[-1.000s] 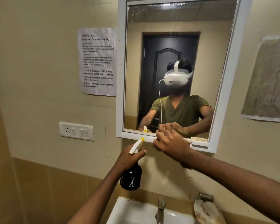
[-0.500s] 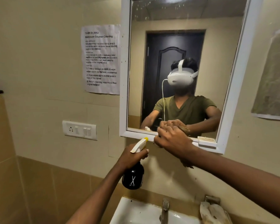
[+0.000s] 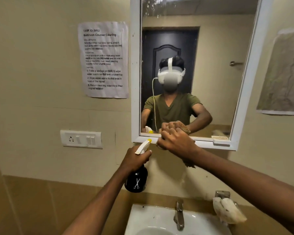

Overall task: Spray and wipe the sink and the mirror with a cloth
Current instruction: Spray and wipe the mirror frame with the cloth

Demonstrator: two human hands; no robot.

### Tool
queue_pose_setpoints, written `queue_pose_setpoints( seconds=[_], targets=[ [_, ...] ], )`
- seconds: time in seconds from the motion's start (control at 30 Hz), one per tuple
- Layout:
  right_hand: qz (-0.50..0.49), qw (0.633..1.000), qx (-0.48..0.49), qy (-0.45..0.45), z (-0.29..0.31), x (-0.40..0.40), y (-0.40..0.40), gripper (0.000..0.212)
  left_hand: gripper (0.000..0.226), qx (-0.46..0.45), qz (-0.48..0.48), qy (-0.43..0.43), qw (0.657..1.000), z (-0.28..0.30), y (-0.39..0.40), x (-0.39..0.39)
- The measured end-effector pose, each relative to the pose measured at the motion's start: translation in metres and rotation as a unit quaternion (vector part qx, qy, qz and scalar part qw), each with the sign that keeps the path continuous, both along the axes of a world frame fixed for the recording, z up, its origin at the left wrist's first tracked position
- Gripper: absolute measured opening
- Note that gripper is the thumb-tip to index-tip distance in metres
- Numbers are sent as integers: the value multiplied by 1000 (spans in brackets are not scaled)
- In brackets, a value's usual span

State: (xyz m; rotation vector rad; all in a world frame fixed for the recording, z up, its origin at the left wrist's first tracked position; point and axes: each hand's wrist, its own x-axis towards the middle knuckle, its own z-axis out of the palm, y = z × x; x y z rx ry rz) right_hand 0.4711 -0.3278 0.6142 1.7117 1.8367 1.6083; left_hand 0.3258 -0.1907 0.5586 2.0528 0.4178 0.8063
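Below the mirror's [image 3: 185,39] lower left corner, the left hand [image 3: 134,160] closes its grip on the upright spray bottle [image 3: 136,181], while beside it the right hand [image 3: 176,144], nearer the glass, presses a bunched cloth [image 3: 188,164] against the bottom frame, unwiped glass lying above and rightward, the sink [image 3: 153,219] directly beneath.

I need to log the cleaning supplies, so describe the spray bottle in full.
The spray bottle has a rounded, glossy black body, seemingly plastic, printed with a small white scissors emblem. Its trigger head is off-white with a yellow nozzle tip pointing up and right towards the mirror's lower frame. It is held roughly upright in the air above the sink's left edge. The left hand grips its neck, covering the trigger; nothing else touches it. Its head is reflected in the mirror.
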Motion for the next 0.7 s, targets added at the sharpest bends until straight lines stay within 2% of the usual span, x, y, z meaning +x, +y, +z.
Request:
queue_pose_setpoints(
  seconds=[0.07, 0.2, 0.3, 0.4, 0.53, 0.7],
  targets=[
    [3, 1000, 2, 9, -1, -6, 9, 18, 22, -12, -19, 12, 1000, 0, 7, -4],
    [-11, 1000, 25, -6, -7, 5, -1, 25, 45, 1, -89, 42, 995, -5, 23, -10],
    [-61, 998, 21, -2, -12, 15, -15, 8, 45, 18, -111, 45, 993, -11, 22, -9],
    [-77, 997, 18, 12, -15, 11, -13, 13, 38, 8, -125, 34, 992, -16, 25, -9],
    [-40, 999, 2, 15, -17, -9, 22, 14, 36, -2, -114, 21, 993, -16, 35, -12],
    [-28, 1000, -3, -3, -13, -18, 42, 15, 46, -6, -86, 15, 996, -10, 53, -18]
  ],
)
